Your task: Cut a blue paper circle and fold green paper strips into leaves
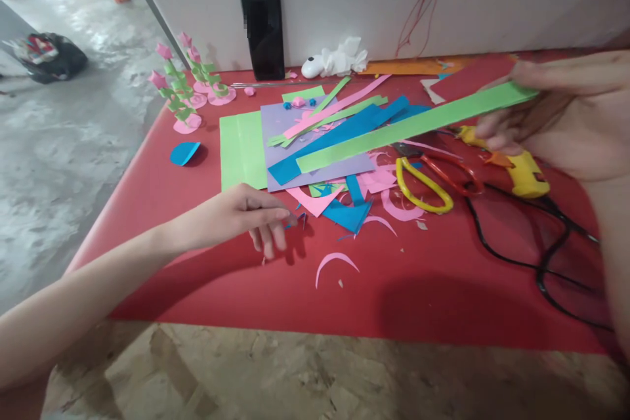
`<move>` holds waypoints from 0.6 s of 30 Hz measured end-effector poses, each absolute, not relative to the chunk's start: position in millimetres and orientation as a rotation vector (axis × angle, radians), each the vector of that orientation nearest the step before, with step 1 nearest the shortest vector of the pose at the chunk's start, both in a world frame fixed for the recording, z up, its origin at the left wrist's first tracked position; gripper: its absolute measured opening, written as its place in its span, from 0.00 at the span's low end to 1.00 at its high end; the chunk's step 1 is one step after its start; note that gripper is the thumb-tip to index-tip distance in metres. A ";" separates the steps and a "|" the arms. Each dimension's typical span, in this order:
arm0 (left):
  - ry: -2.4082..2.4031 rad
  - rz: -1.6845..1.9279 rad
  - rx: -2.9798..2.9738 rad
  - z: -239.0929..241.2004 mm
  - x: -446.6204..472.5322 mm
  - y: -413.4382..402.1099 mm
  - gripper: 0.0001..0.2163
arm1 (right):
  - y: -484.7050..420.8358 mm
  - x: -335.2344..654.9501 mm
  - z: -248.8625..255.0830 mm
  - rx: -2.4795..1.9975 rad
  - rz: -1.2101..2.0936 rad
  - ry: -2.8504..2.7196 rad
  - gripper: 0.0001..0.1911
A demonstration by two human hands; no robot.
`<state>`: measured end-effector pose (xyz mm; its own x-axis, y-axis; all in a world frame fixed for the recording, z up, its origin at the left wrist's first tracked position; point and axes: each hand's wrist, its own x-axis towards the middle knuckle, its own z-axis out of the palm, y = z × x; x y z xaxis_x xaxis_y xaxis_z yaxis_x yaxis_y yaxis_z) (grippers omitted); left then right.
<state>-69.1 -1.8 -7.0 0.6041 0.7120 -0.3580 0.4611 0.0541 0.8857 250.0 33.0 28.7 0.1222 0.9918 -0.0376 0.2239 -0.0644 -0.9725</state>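
Observation:
My right hand (551,111) pinches one end of a long light-green paper strip (413,131), whose free end reaches left over the pile of cut paper. Low over the red table, my left hand (258,216) has loosely bent fingers with no object visible in them. Small blue scraps lie by its fingertips. Beneath the strip are a purple sheet (335,174), a blue paper strip (339,138) and pink offcuts (315,200). Scissors (424,187) with one yellow and one red handle lie below the strip. A yellow glue gun (526,174) is under my right hand.
Pink paper flowers with green stems (180,92) stand at the back left, near a blue paper disc (185,153). A black phone (263,23) leans on the white wall. A black cord (506,259) loops at the right. The red table's (221,289) near edge borders the rough floor.

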 end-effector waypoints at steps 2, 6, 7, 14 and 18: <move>1.170 0.468 1.802 -9.9 -69.2 -1.0 0.09 | 32.8 247.9 27.5 -1.468 1.086 -1.269 0.19; 1.228 0.897 2.320 -6.2 -51.4 -0.3 0.11 | 18.4 223.3 23.2 -1.369 1.297 -1.348 0.16; 1.158 0.909 2.430 -4.5 -44.3 -0.8 0.11 | 13.4 215.7 22.0 -1.347 1.338 -1.369 0.17; 0.982 0.881 2.791 -9.9 -11.5 -1.4 0.12 | -7.4 191.3 20.6 -1.173 1.506 -1.395 0.23; 0.904 1.002 2.653 -8.9 -12.2 -0.9 0.09 | -9.8 195.2 24.4 -1.105 1.485 -1.537 0.23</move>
<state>-12.2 -0.9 -8.9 0.5916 0.5933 0.5459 0.4824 -0.8030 0.3499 195.2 -9.8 24.4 -0.3736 0.9253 -0.0650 0.0967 -0.0309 -0.9948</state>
